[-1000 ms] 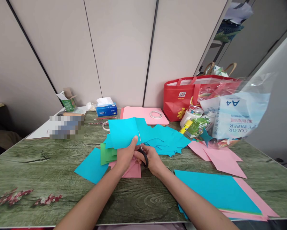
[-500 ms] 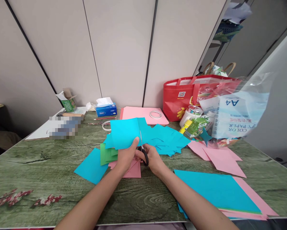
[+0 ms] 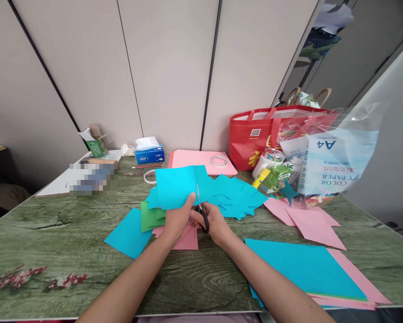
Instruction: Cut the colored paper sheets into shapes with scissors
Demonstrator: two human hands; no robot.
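Observation:
A sheet of blue paper [image 3: 176,185] is held up over the table by my left hand [image 3: 180,218], its thumb pressed on the lower right part. My right hand [image 3: 215,222] is closed round the black handles of a pair of scissors [image 3: 204,219]. The thin blades lie along a line near the sheet's right side, pointing away from me. Behind and below are green paper pieces [image 3: 149,217], pink paper pieces [image 3: 186,240] and a pile of blue paper pieces [image 3: 237,195]. The fingers of my left hand behind the sheet are hidden.
Blue sheets [image 3: 299,267] over pink ones lie at the front right edge. Pink squares [image 3: 317,226], a glue stick [image 3: 261,178], a clear bag of paper [image 3: 332,161] and a red bag [image 3: 245,143] stand right. A tissue box [image 3: 149,154] and white tape roll [image 3: 149,176] are further back.

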